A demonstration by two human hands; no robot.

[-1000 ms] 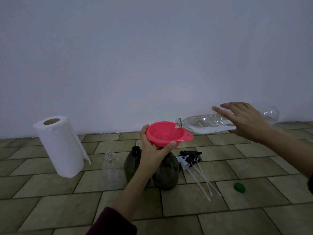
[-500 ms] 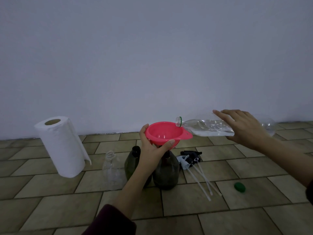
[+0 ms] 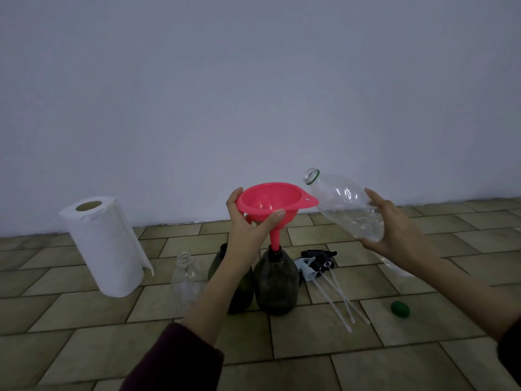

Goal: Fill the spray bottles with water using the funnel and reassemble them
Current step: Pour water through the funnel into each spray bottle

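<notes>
My two arms reach out over the tiled floor (image 3: 352,371), with dark sleeves near me. A small green cap (image 3: 399,308) lies on the floor to my right. Three spray heads (image 3: 315,261) lie in a heap just right of the bottles, and their long white tubes point back toward me. My left hand (image 3: 248,230) has its grip closed around the pink funnel (image 3: 270,200), thumb on the near side and fingers on the far side of the bowl. The funnel's thin spout goes down into the neck of a dark green spray bottle (image 3: 276,283) that stands on the floor. A second dark bottle (image 3: 222,266) stands just left of it, partly behind my arm. A small clear bottle (image 3: 186,273) with no top stands further left. My right hand (image 3: 394,230) has its grip curled around a big clear water bottle (image 3: 346,206). It is tilted with its open mouth up, just beside the funnel's rim, and some water sits low inside. A white paper towel roll (image 3: 104,244) stands far to the left, near the pale wall (image 3: 253,94).
</notes>
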